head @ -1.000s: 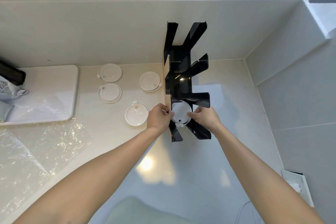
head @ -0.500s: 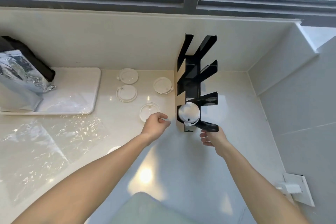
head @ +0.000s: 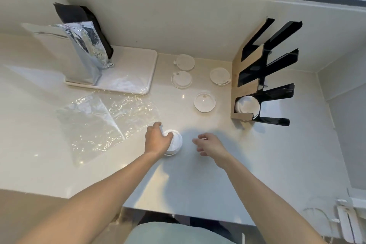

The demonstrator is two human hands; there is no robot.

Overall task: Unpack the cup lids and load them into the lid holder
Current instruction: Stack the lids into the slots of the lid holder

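The black lid holder (head: 266, 73) stands at the right of the counter, with white lids (head: 247, 106) in its nearest slot. Several loose lids lie left of it: one closest to me (head: 205, 102), one beside the holder (head: 219, 76), and two farther back (head: 181, 79) (head: 185, 62). My left hand (head: 157, 140) is closed around a stack of lids (head: 175, 142) on the counter near me. My right hand (head: 211, 145) hovers just right of that stack, fingers apart and holding nothing.
Clear plastic wrap (head: 103, 123) lies flat on the counter to the left. A white tray (head: 136, 71) behind it carries a silver foil bag (head: 79, 51). The wall runs behind, a side wall on the right, the counter edge (head: 178, 212) near me.
Both hands pulled back from the holder toward me, leaving lids in its nearest slot. My left hand closed on a lid stack near the counter's front. The camera view widened and shifted left.
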